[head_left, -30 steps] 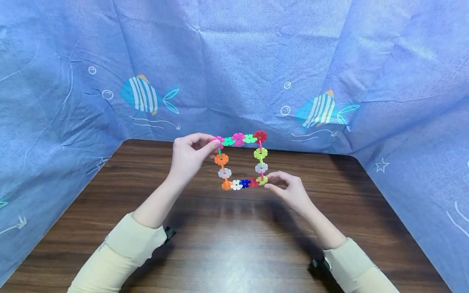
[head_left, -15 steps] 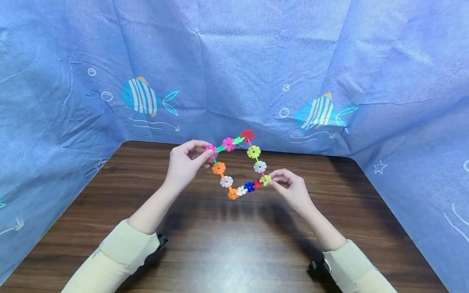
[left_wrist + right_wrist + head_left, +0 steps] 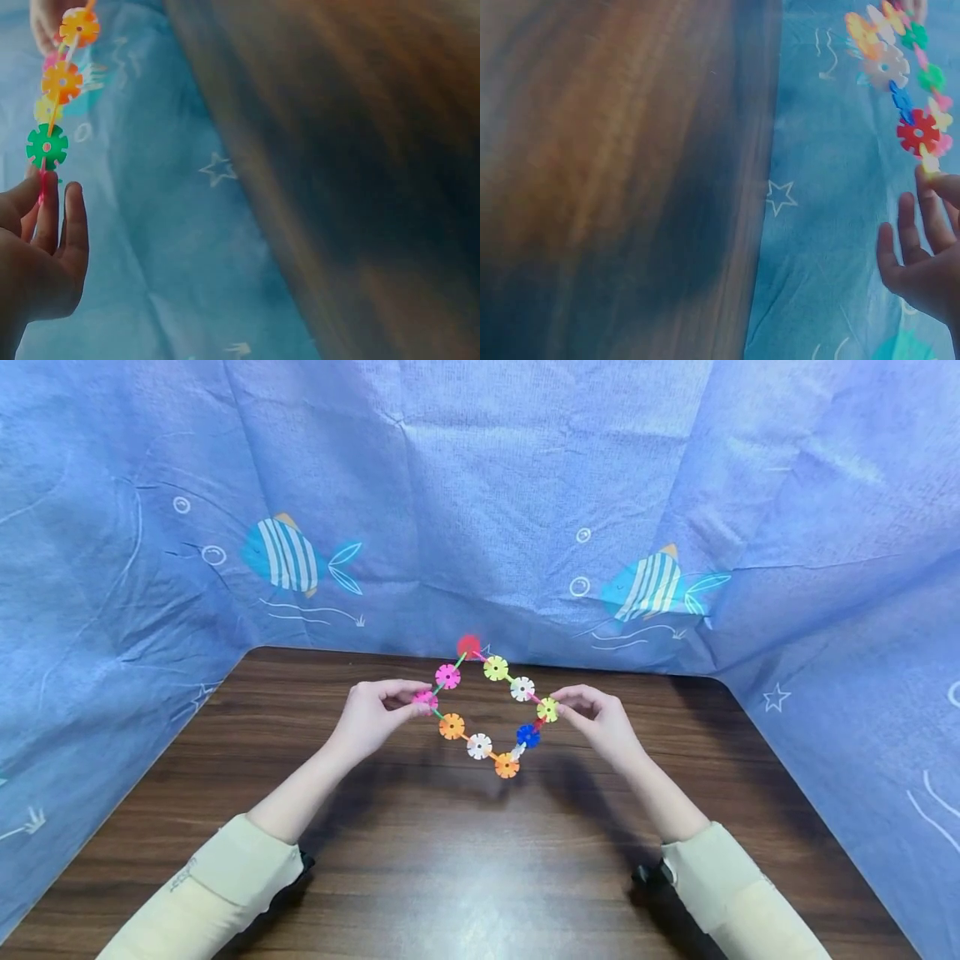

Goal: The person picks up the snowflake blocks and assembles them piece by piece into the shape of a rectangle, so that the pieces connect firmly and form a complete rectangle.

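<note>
A closed ring of interlocking plastic snowflake discs (image 3: 479,746) hangs in the air over the table, its outline a tilted diamond in the head view. My left hand (image 3: 372,714) pinches the pink disc at its left corner between thumb and fingers. At the right corner, my right hand (image 3: 602,724) pinches a yellow-green disc. A red disc (image 3: 469,647) forms the top corner and an orange disc (image 3: 507,766) the bottom one. In the left wrist view, a green disc (image 3: 46,147) sits just beyond the left fingertips. The right wrist view has a red disc (image 3: 918,133) near the right fingertips.
Below the hands lies a dark wood-grain table (image 3: 450,868) with rounded far corners. A blue cloth (image 3: 480,485) printed with striped fish encloses it at the back and sides. Dark bands show at both sleeve cuffs.
The ring has turned from a near square to a diamond, its red corner swinging left and its orange corner right. My left hand has lowered leftward; my right has risen slightly.
</note>
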`<state>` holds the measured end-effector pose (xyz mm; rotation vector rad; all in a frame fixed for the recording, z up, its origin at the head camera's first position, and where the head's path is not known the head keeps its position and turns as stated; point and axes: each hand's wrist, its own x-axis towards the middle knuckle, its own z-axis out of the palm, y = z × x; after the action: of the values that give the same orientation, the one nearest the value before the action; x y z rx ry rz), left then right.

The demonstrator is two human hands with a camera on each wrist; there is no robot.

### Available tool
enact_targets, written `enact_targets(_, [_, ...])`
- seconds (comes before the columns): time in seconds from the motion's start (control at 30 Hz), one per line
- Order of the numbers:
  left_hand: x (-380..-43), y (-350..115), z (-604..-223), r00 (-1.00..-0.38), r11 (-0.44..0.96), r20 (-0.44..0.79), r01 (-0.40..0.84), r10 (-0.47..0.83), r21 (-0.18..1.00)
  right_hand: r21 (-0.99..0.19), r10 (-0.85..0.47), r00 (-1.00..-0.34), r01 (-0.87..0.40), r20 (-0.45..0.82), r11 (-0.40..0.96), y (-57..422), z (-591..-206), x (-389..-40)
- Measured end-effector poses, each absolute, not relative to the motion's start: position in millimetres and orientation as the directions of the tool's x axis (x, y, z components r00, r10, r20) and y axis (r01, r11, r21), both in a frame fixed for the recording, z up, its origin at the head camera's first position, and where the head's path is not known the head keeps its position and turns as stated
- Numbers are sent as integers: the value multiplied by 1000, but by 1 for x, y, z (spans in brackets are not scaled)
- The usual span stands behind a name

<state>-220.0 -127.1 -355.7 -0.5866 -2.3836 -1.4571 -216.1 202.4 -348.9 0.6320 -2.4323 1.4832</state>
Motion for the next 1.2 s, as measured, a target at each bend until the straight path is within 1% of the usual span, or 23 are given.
enact_targets(0.17, [-222,-128,-371,-869,524,427,493,252,695,-840,-291,-919,-368,265,399,209,-351,-234])
enact_targets(0.3, [-222,-128,-384,-884,556,359,467,299,687,-862,-311,-934,-301,178,409,217,-363,-254])
enact_targets(0.4, [-222,-127,-394,-890,583,311,454,333,674,-869,-322,-936,-273,141,413,221,-374,-268])
enact_targets(0.57, [-223,-122,-406,-890,615,263,450,373,648,-873,-378,-919,-272,111,404,220,-386,-283])
enact_targets(0.73, [-222,-116,-414,-875,629,223,467,429,622,-852,-449,-890,-295,81,432,220,-395,-295])
enact_targets(0.87, [-220,-112,-419,-861,670,226,498,455,550,-823,-497,-865,-335,74,460,222,-401,-304])
enact_targets(1.0, [-220,-108,-425,-847,698,252,529,468,482,-784,-517,-854,-352,47,511,225,-407,-311])
enact_targets(1.2, [-219,-104,-430,-836,694,237,545,495,471,-759,-531,-847,-346,0,551,229,-416,-318])
